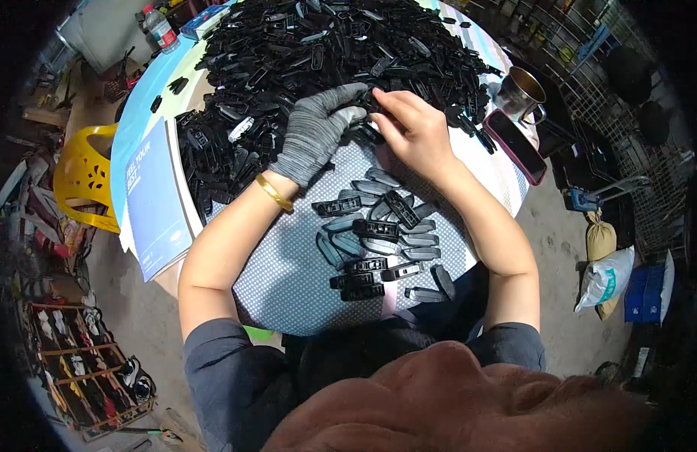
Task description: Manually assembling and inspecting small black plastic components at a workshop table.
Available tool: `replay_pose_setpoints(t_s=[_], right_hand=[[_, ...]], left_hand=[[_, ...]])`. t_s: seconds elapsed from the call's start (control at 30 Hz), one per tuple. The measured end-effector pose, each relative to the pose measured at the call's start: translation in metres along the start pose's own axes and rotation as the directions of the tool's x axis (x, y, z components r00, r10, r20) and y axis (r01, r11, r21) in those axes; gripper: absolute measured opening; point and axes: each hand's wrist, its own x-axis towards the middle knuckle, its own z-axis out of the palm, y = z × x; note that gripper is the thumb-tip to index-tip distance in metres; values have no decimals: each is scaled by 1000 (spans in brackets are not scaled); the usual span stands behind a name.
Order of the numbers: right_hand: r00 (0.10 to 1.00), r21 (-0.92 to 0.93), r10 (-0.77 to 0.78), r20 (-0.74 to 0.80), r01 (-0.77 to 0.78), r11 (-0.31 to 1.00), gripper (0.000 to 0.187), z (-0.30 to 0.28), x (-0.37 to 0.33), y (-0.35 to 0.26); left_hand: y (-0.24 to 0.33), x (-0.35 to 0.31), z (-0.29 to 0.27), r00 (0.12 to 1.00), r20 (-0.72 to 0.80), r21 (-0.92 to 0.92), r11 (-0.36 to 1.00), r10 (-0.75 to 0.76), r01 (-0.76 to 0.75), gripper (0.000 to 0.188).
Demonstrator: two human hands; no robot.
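Observation:
My left hand (315, 129), in a grey striped knit glove, is at the near edge of a big heap of small black plastic parts (318, 38). Its thumb and index finger close on a small black plastic part (369, 99), mostly hidden by the fingers. My bare right hand (419, 129) pinches the same part from the other side with thumb and fingertips. Nearer to me, between my forearms, several elongated black and grey parts (380, 230) lie loosely grouped on the patterned tabletop (277, 260). Some show slotted undersides, others smooth rounded backs.
A blue-and-white booklet (158, 200) lies at the table's left edge. A phone (514, 146) and a metal mug (521, 94) are on the right. At the far left stands a bottle (162, 32). A yellow plastic stool (81, 177) is beside the table; a white sack (606, 277) stands right.

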Motion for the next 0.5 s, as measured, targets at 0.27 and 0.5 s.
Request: replay_pose_setpoints(t_s=[0.27, 0.5], right_hand=[[999, 44, -15, -43, 17, 999, 30, -1, 0, 1], [999, -53, -16, -34, 14, 998, 27, 0, 0, -5]], left_hand=[[2, 3, -2, 995, -4, 125, 987, 98, -97, 30], [3, 1, -3, 998, 37, 90, 994, 52, -55, 31]])
